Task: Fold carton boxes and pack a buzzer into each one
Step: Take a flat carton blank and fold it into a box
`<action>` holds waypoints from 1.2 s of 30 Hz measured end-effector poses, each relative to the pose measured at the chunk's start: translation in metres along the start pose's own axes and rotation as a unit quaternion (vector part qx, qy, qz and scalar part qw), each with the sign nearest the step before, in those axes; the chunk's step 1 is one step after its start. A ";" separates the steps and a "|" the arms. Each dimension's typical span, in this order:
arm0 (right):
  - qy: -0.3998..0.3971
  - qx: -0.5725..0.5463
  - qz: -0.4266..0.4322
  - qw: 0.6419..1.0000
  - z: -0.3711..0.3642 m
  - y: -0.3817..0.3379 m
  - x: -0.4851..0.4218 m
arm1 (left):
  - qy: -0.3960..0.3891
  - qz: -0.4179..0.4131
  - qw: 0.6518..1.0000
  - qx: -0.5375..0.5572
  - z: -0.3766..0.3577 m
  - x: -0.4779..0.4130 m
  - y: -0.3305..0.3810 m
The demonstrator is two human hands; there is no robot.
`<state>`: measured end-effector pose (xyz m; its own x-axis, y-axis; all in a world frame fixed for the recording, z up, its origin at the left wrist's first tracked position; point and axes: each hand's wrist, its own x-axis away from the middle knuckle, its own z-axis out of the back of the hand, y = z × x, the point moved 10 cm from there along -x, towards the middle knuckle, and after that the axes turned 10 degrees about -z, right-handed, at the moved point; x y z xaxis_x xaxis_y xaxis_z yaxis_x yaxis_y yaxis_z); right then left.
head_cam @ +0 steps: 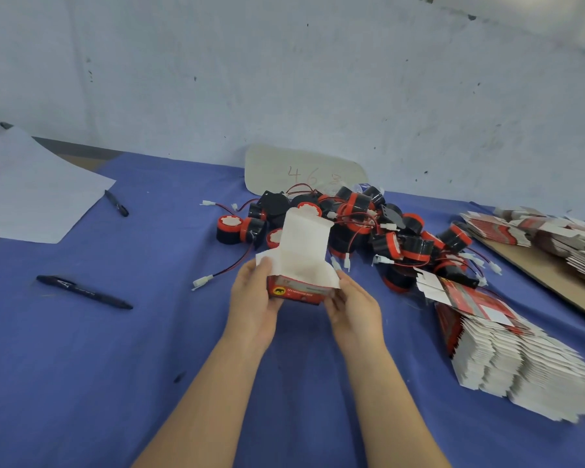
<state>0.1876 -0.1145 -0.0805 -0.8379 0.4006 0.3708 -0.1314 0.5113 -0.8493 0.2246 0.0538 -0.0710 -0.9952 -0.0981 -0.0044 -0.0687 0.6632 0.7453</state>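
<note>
1. Your left hand (252, 298) is clamped on the left side of the carton box (298, 288), with the thumb up against the left side flap.
2. Your right hand (353, 305) grips the box's right side, its fingers curled round the lower corner.
3. The box sits between your hands over the middle of the blue cloth (115, 366). You cannot tell whether it rests on the cloth.
4. Its top is open: the white lid flap stands up towards 12 o'clock, and both small side flaps are spread outward. What is inside is hidden.
5. The pile of buzzers (355, 224), black with red bands and red-black leads, lies from 12 to 2 o'clock of the box.
6. A leaning stack of flat cartons (514, 363) lies at 4 o'clock. More flat cartons (554, 238) sit on a brown board at 2 o'clock.
7. One pen (81, 292) lies at 9 o'clock. A second pen (117, 204) lies at 10 o'clock, beside a white sheet (31, 190).
</note>
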 end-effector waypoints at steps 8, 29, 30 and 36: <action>-0.004 0.220 0.093 0.971 -0.027 -0.013 0.011 | -0.096 -0.086 0.986 -0.109 -0.022 0.004 0.023; -0.021 0.528 0.145 0.836 -0.166 0.035 -0.015 | 0.299 -0.280 0.912 -0.031 0.080 0.007 0.104; -0.037 0.462 0.120 0.878 -0.155 0.027 -0.015 | 0.296 -0.281 0.912 -0.033 0.079 0.006 0.103; -0.118 0.438 -0.035 0.891 -0.057 -0.018 -0.003 | 0.221 -0.268 0.935 -0.079 0.058 -0.002 0.089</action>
<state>0.2224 -0.0816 -0.0443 -0.8857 0.1676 0.4330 -0.4642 -0.3019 -0.8327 0.2160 0.1560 -0.0432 -0.6928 -0.7043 -0.1551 -0.5027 0.3174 0.8041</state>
